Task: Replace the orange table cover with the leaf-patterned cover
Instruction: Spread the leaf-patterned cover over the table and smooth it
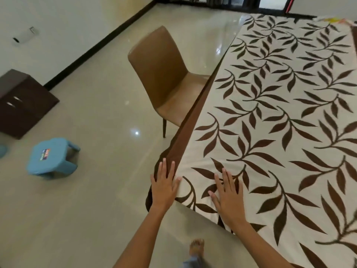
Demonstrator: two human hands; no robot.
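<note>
leaf-patterned cover [280, 113] lay spread over the bench | left grip [164, 187] flat, fingers straight, on its near-left corner edge | right grip [227, 192] flat, pressing cover beside it

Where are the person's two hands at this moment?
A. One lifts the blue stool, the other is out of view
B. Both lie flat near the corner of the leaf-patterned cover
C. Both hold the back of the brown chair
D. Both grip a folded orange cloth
B: the left hand lies with straight fingers over the brown hanging edge at the corner, and the right hand lies flat on top of the leaf-patterned cover.
</note>
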